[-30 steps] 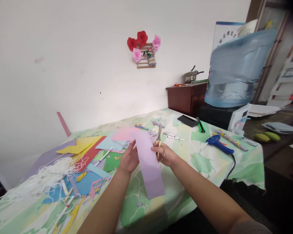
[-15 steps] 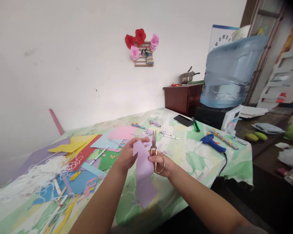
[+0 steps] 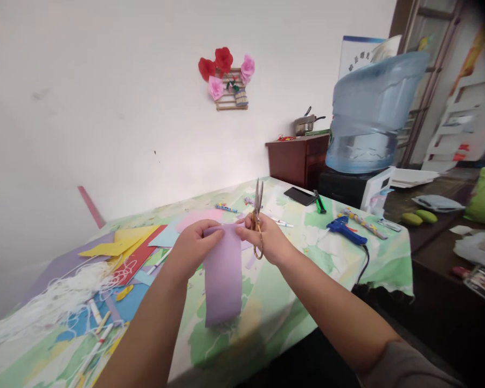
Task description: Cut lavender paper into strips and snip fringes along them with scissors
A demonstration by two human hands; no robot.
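Note:
A strip of purple paper (image 3: 223,280) hangs down in front of me over the table. My left hand (image 3: 198,242) pinches its upper left edge between thumb and fingers. With thumb and fingertips, my right hand (image 3: 269,237) grips the same strip near its upper right corner. That hand also carries a pair of scissors (image 3: 257,207) with gold-coloured handles; their blades point upward, only slightly apart, and are clear of the paper. The fingers behind the strip are partly hidden.
Coloured paper sheets (image 3: 125,241) and tangled white string (image 3: 64,291) lie at the left. Toward the right are a blue glue gun (image 3: 347,230), a green cutter knife (image 3: 319,202) and a dark phone (image 3: 299,195). A water bottle (image 3: 372,113) stands beyond the table.
Both hands now hold the strip's top edge, and the strip hangs straighter and flatter. My left hand has moved left; the right hand has turned with the scissors. The view has shifted slightly.

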